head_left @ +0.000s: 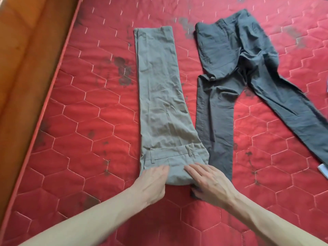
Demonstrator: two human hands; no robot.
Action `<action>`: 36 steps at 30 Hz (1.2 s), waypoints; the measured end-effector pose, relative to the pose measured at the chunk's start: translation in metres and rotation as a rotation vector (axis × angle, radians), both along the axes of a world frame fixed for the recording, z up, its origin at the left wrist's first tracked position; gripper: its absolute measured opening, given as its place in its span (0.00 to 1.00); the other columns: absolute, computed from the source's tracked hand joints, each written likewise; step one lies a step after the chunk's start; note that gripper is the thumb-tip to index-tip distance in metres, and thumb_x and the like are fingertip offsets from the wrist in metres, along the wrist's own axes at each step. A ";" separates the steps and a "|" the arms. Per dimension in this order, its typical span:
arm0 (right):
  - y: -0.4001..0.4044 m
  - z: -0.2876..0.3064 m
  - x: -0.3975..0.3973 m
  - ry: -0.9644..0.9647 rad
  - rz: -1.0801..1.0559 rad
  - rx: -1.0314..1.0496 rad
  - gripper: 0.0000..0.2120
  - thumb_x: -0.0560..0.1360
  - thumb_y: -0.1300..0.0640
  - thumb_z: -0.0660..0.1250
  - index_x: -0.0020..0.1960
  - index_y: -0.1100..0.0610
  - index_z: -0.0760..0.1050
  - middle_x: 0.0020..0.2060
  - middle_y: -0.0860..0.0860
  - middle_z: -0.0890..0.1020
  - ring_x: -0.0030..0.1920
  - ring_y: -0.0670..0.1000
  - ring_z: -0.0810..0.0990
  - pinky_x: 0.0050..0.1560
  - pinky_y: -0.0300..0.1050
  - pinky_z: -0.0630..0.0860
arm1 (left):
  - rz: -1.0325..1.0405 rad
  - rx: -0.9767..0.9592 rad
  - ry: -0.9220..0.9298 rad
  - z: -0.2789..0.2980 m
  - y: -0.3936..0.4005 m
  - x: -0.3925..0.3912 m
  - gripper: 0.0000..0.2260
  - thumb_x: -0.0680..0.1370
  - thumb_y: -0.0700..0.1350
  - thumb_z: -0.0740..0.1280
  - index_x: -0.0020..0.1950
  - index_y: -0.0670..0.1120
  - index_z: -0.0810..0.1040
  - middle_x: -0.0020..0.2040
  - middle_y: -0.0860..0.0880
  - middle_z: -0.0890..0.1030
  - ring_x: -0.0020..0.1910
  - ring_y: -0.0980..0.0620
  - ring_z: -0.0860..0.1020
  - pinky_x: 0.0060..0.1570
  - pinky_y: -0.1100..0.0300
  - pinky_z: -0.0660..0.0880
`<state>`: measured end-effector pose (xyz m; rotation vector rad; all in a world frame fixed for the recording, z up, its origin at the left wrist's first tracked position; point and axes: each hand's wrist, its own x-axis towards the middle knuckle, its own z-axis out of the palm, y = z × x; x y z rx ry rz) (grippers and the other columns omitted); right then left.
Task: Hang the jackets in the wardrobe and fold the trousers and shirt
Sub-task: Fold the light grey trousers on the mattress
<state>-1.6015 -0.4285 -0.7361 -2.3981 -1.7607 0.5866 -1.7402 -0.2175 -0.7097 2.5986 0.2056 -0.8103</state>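
The khaki trousers [159, 96] lie flat near the middle of the red quilted mattress [85, 125], legs laid one over the other, long axis running away from the person, hems at the far end and the waistband folded over at the near end. The left hand [152, 183] and right hand [209, 181] both press flat on that near fold, fingers straight and close together, pinching nothing. Just to the right, touching along the lower leg, the dark grey trousers [230, 68] lie unfolded, waistband far, legs splayed toward the near right. The mattress bears dark stains. A wooden bed frame [23, 59] borders its left side. One grey leg is cut off by the right edge, where small pale scraps cannot be identified.
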 end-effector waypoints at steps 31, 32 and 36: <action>0.077 -0.061 0.030 0.346 -1.066 0.295 0.19 0.84 0.41 0.59 0.66 0.54 0.65 0.45 0.68 0.84 0.47 0.72 0.81 0.44 0.59 0.74 | 1.076 -0.442 -0.140 -0.072 0.058 -0.007 0.34 0.85 0.59 0.60 0.85 0.45 0.52 0.82 0.45 0.65 0.81 0.44 0.64 0.79 0.45 0.61; 0.082 -0.063 0.036 0.368 -1.080 0.303 0.18 0.84 0.41 0.59 0.64 0.54 0.66 0.44 0.67 0.84 0.47 0.71 0.81 0.44 0.58 0.73 | 1.079 -0.441 -0.164 -0.073 0.061 -0.003 0.31 0.85 0.60 0.60 0.83 0.46 0.57 0.79 0.45 0.70 0.78 0.44 0.68 0.77 0.44 0.64; 0.099 -0.074 0.060 0.449 -1.099 0.300 0.13 0.84 0.39 0.59 0.52 0.48 0.67 0.37 0.52 0.81 0.42 0.63 0.79 0.41 0.51 0.66 | 1.166 -0.458 -0.294 -0.081 0.072 0.012 0.12 0.84 0.58 0.64 0.62 0.53 0.73 0.54 0.60 0.84 0.56 0.58 0.82 0.60 0.45 0.77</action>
